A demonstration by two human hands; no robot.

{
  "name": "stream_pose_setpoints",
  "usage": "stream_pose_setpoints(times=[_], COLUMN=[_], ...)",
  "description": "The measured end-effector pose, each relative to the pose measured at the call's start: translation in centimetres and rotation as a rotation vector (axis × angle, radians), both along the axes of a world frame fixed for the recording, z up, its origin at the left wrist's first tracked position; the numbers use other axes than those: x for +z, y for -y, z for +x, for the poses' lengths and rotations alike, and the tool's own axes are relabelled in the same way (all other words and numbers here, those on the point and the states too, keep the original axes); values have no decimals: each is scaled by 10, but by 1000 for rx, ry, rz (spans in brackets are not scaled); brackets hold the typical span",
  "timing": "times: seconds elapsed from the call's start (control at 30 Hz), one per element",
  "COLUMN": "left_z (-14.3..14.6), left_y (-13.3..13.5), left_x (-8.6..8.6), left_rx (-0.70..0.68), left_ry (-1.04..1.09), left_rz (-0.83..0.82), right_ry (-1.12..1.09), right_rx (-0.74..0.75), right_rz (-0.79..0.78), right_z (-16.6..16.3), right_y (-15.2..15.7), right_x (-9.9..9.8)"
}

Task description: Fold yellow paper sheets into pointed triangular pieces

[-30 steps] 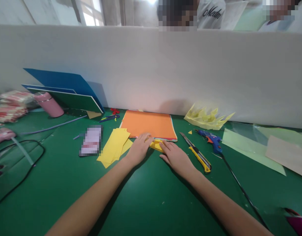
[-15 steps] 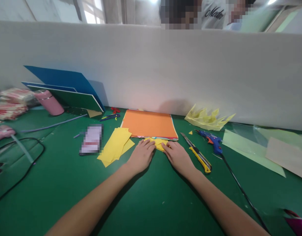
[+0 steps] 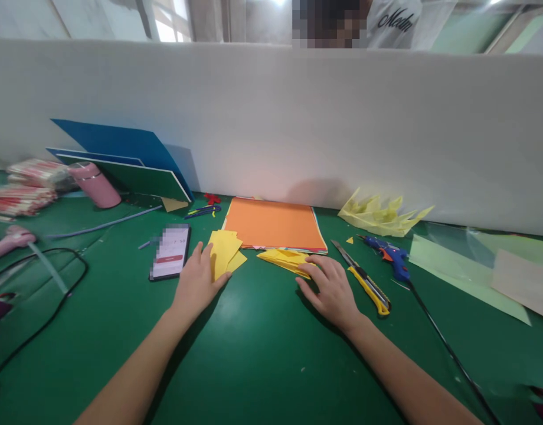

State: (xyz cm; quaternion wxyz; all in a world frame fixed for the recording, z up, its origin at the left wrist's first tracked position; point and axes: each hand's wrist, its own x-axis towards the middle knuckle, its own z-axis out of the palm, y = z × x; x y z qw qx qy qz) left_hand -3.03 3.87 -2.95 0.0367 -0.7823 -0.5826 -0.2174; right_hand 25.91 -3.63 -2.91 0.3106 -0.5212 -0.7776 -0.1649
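Observation:
My left hand (image 3: 198, 280) lies with its fingers apart on the left edge of a pile of yellow paper pieces (image 3: 227, 251). To the right, folded yellow paper (image 3: 283, 260) rests on the table along the front edge of a stack of coloured sheets with orange on top (image 3: 274, 224). My right hand (image 3: 331, 289) hovers or rests at the right end of the folded paper, fingers spread and slightly bent; whether they touch it I cannot tell. A yellow utility knife (image 3: 369, 286) with its blade out lies just right of that hand.
A blue glue gun (image 3: 393, 257) with a black cord lies at right, near a pale yellow spiky paper piece (image 3: 382, 215) and light green sheets (image 3: 466, 277). At left are a phone (image 3: 172, 254), a pink bottle (image 3: 94, 184) and leaning blue and green boards (image 3: 134, 177).
My left hand has moved left from the folded yellow paper to the yellow pile. My right hand has shifted slightly right and down, its fingers spreading. The view has shifted slightly.

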Motion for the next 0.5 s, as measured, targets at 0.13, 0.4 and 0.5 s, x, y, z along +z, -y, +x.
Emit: stream_pose_setpoints(times=[0.13, 0.4, 0.5], left_z=[2, 1, 2], left_y=[-3, -3, -2], left_x=[0, 2, 8], left_rx=[-49, -55, -24], left_ry=[13, 211, 293], left_rz=[1, 25, -85], right_ry=[36, 122, 104], right_rx=[128, 390, 460], right_rz=[-17, -73, -137], right_z=[-4, -16, -28], right_y=[2, 5, 11], right_x=[1, 11, 16])
